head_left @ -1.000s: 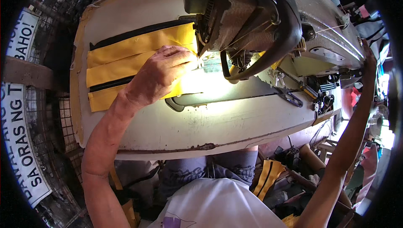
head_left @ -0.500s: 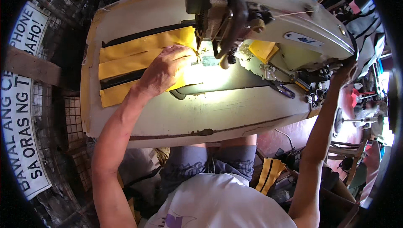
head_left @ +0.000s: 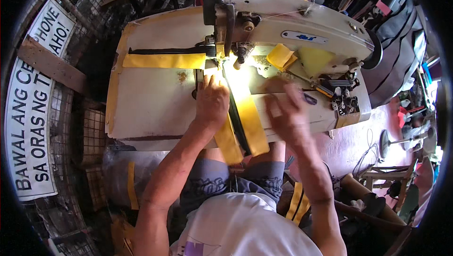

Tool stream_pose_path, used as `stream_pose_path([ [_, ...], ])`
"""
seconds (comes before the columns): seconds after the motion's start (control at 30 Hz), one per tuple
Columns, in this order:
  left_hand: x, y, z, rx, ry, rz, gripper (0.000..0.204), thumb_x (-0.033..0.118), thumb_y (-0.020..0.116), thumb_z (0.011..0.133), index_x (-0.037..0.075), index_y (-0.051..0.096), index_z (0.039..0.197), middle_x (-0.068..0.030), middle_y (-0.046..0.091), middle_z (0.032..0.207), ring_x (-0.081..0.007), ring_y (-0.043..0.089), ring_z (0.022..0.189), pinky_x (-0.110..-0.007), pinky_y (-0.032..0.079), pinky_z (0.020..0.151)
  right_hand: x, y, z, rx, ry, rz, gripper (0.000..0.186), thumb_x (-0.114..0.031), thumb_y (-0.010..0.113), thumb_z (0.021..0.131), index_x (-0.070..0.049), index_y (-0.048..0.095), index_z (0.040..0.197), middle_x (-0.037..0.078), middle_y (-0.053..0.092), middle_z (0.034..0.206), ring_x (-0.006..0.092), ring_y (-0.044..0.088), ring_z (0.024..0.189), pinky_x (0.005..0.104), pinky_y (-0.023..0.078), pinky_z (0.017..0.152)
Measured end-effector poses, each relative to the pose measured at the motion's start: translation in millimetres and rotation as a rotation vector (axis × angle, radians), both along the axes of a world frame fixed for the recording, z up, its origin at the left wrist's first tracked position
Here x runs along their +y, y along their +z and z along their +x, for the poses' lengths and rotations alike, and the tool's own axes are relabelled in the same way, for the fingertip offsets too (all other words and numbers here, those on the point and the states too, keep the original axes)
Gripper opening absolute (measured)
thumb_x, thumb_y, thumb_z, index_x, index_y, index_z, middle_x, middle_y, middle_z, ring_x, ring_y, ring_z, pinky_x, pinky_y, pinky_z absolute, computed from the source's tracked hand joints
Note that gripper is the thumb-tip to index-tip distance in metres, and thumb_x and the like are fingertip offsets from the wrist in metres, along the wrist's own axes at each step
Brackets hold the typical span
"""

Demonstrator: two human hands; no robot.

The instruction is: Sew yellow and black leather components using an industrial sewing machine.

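A long yellow fabric strip with a black band along its middle (head_left: pixel 251 128) runs from under the sewing machine's needle area toward me and hangs over the table's front edge. My left hand (head_left: pixel 212 100) is closed at its left side, fingertips close to the needle, where bright lamp glare hides detail. To the right of the strip, my right hand (head_left: pixel 288 110) is raised over the table, blurred, with fingers apart and nothing visible in them. Another yellow length (head_left: pixel 165 61) with a black band along its far side extends left from the needle area.
The sewing machine's arm (head_left: pixel 264 8) spans the far side, with a handwheel (head_left: pixel 374 49) at right. Folded yellow pieces (head_left: pixel 281 57), a screwdriver (head_left: pixel 323 91) and a tray of small metal parts (head_left: pixel 347 98) lie on the right. A yellow-and-black strip (head_left: pixel 298 204) lies below the table.
My right hand has left the handwheel side and come in over the table. The yellow-and-black work has been turned, part now pointing toward me. My left hand has shifted right.
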State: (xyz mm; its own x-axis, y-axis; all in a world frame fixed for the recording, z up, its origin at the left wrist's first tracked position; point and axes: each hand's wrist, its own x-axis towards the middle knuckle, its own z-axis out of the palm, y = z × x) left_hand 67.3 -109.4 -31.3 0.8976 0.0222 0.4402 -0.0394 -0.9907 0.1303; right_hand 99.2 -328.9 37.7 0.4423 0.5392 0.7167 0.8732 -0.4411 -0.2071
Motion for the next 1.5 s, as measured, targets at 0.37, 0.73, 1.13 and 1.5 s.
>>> stream_pose_path([
  [0.37, 71.6, 24.4, 5.6, 0.074, -0.451, -0.18, 0.03, 0.015, 0.069, 0.088, 0.006, 0.07, 0.117, -0.0139, 0.063, 0.129, -0.0327, 0.055, 0.129, -0.046, 0.041, 0.113, 54.3, -51.2, -46.2, 0.297, 0.083, -0.059, 0.036, -0.006, 0.069, 0.09, 0.001, 0.063, 0.124, 0.017, 0.062, 0.122, 0.0363, 0.061, 0.115, 0.0449, 0.05, 0.101],
  [0.73, 71.4, 22.6, 3.0, 0.038, -0.424, -0.109, 0.029, 0.016, 0.065, 0.091, 0.004, 0.068, 0.118, -0.0136, 0.062, 0.13, -0.0302, 0.057, 0.124, -0.046, 0.043, 0.105, 56.8, -49.5, -46.2, 0.277, 0.07, -0.119, 0.038, -0.008, 0.067, 0.09, 0.001, 0.061, 0.126, 0.017, 0.061, 0.124, 0.0364, 0.059, 0.118, 0.0452, 0.049, 0.104],
  [1.13, 62.0, 32.6, 8.4, -0.032, -0.463, 0.075, 0.025, 0.017, 0.065, 0.09, 0.003, 0.067, 0.111, -0.0136, 0.062, 0.128, -0.0276, 0.055, 0.125, -0.047, 0.043, 0.104, 57.0, -43.7, -35.3, 0.303, 0.068, -0.134, 0.04, -0.006, 0.07, 0.088, 0.0, 0.063, 0.127, 0.017, 0.063, 0.124, 0.036, 0.06, 0.118, 0.045, 0.05, 0.102],
  [1.5, 62.3, 67.9, -80.5, 0.38, -0.619, -0.042, 0.069, 0.022, 0.079, 0.078, 0.004, 0.056, 0.141, -0.0143, 0.053, 0.145, -0.032, 0.044, 0.141, -0.052, 0.032, 0.12, 47.2, -47.8, -54.4, 0.305, 0.1, -0.114, 0.04, -0.008, 0.065, 0.087, 0.006, 0.06, 0.125, 0.022, 0.058, 0.128, 0.0387, 0.055, 0.126, 0.0477, 0.045, 0.11],
])
